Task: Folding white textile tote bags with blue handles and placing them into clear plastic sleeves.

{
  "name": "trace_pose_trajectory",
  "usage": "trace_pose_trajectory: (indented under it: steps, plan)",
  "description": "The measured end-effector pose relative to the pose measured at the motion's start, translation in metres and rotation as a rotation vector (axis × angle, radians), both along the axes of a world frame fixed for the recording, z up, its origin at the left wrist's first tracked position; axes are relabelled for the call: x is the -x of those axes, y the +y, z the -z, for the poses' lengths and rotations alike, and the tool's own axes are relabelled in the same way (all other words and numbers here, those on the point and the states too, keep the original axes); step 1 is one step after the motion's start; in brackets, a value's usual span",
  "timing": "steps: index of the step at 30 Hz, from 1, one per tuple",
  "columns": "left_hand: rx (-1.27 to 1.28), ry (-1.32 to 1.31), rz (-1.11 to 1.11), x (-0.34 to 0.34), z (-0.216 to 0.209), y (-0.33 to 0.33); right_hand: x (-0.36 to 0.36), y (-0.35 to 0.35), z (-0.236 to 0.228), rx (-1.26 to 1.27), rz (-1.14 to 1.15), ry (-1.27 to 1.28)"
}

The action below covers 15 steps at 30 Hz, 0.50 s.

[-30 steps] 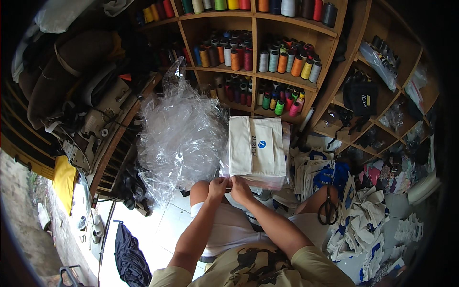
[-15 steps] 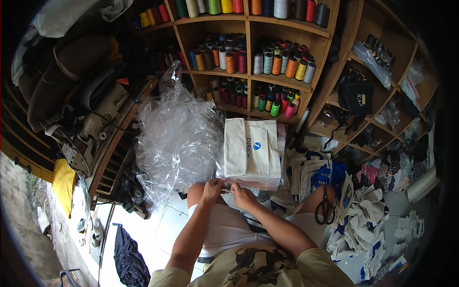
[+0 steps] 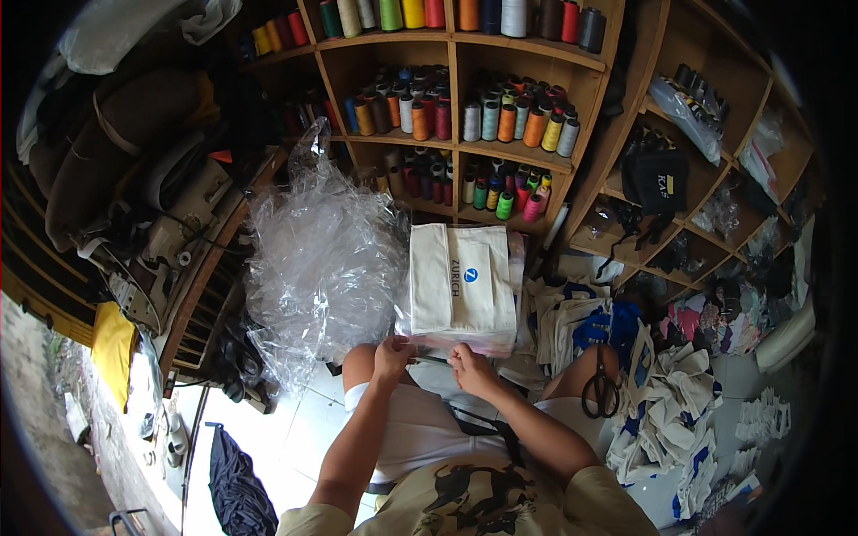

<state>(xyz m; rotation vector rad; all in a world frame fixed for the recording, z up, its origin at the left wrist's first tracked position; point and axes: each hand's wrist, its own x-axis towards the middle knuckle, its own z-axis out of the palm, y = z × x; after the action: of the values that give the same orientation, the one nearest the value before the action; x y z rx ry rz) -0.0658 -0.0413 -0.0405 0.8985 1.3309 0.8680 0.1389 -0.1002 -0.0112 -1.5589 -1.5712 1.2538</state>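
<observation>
Flat in front of me lies a stack topped by a cream cloth bag (image 3: 478,277) with a pocket panel and a blue round print. Clear plastic and pinkish layers show below it. At the stack's near left corner my left hand (image 3: 391,359) is closed, fingertips pinched. My right hand (image 3: 474,371) is closed too, a little right of it and just short of the near edge. Whatever is between the fingers of either hand is too small to make out. Left of the stack swells a big heap of clear plastic bags (image 3: 322,268).
Black scissors (image 3: 600,393) lie by my right knee. Cream and blue cloth scraps (image 3: 666,411) cover the floor at right. Wooden shelves (image 3: 536,154) with many thread spools stand behind. At left is a sewing machine (image 3: 192,214) on a table; dark cloth (image 3: 239,482) lies below.
My right hand has moved to the right, so the hands are farther apart. The left hand stays near the stack's corner. The whole view has shifted slightly.
</observation>
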Motion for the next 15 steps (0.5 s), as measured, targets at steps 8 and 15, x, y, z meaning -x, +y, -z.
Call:
trace_pose_trajectory:
  steps: [8,15]
  plan:
    - [-0.041,-0.036,-0.056,0.003,0.004,0.000,-0.132,-0.041,-0.094,0.042,0.442,0.465]
    - [-0.061,-0.036,0.136,0.007,0.009,0.007,-0.279,-0.135,-0.224,-0.805,0.812,-0.148]
